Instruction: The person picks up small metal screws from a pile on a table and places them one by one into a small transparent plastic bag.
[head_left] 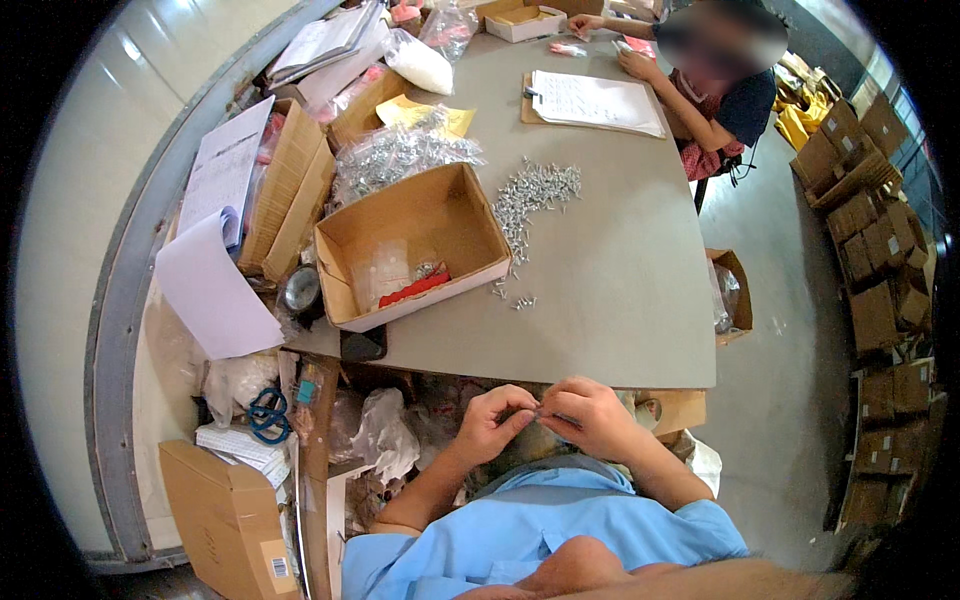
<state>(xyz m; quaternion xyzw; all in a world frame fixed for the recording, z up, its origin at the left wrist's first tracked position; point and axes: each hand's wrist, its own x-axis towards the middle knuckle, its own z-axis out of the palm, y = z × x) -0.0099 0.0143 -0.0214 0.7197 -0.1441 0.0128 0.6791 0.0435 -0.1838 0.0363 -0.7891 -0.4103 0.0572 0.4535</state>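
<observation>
Just beyond the table's front edge, on my side, my left hand [492, 424] and my right hand [592, 416] meet with fingers pinched together. Whatever lies between the fingertips is too small to name. Ahead of them, loose silver screws [540, 188] spread over the grey table [620, 270] in a curved heap. Left of the heap stands an open cardboard box [430, 232] holding clear plastic bags [385, 268] and something red [414, 291] with small metal pieces by it.
Behind the box lies a clear bag of screws [385, 170]. A clipboard with papers [597, 103] rests near a co-worker [715, 95] at the far right. Papers and boxes crowd the left side; blue-handled scissors [268, 414] lie lower left. Cartons [875, 310] line the right.
</observation>
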